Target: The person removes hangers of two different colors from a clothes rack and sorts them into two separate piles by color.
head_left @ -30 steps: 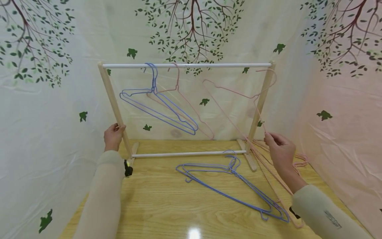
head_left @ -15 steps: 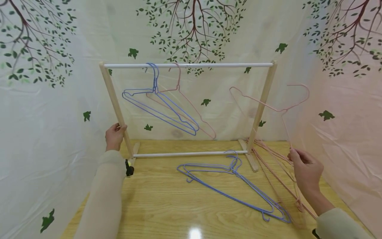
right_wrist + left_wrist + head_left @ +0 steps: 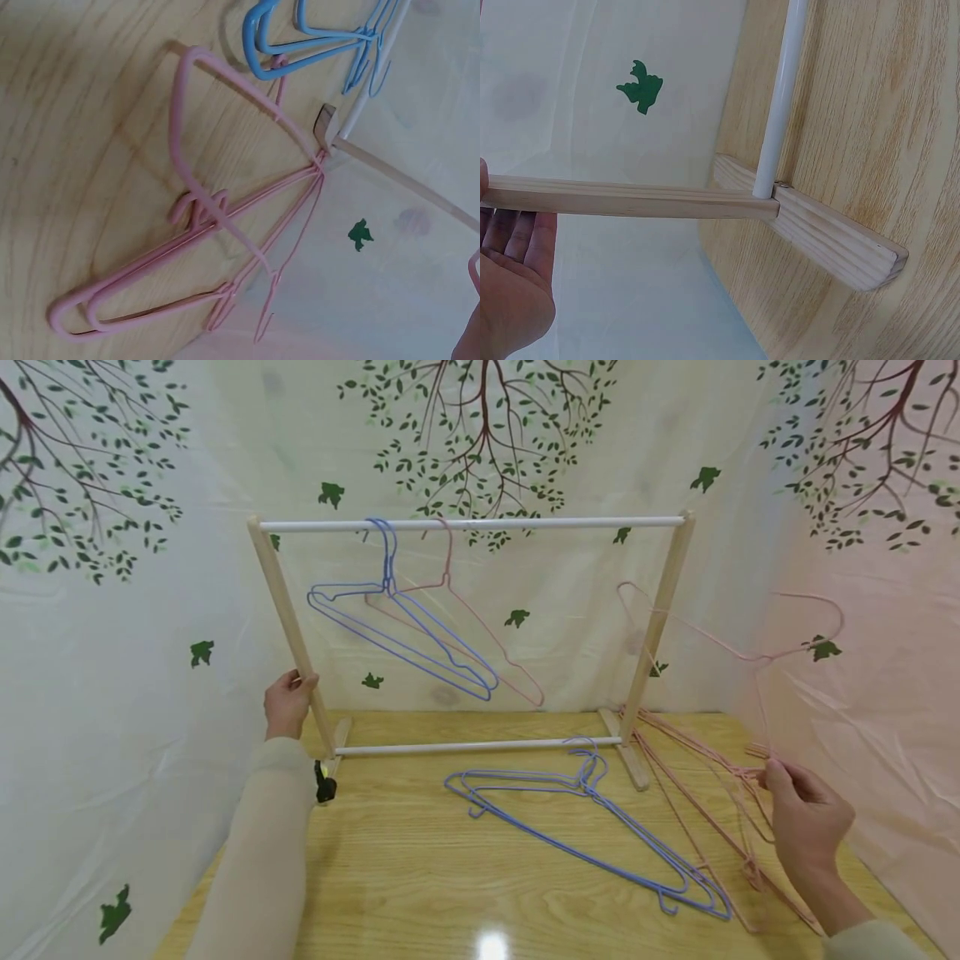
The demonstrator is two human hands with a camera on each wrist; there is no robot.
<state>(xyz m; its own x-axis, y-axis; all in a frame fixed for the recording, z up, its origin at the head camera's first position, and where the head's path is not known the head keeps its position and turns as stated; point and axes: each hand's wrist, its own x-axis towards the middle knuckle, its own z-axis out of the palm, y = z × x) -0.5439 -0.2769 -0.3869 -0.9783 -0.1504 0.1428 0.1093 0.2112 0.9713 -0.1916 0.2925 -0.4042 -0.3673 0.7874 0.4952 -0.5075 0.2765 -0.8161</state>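
My left hand grips the left wooden post of a small rack; in the left wrist view its fingers lie behind the post. My right hand pinches a pink hanger by its side, the hook up and to the right, apart from the rack. In the right wrist view only a sliver of this hand shows. Two blue hangers and one pink hanger hang on the left half of the white top rail.
Blue hangers lie stacked on the wooden table, before the rack's right foot. Several pink hangers lie in an overlapping pile at the right. A printed sheet stands behind and at both sides.
My right hand has moved right and down with the pink hanger, taking it from beside the rack's right post to over the pink pile. The left hand stays on its post.
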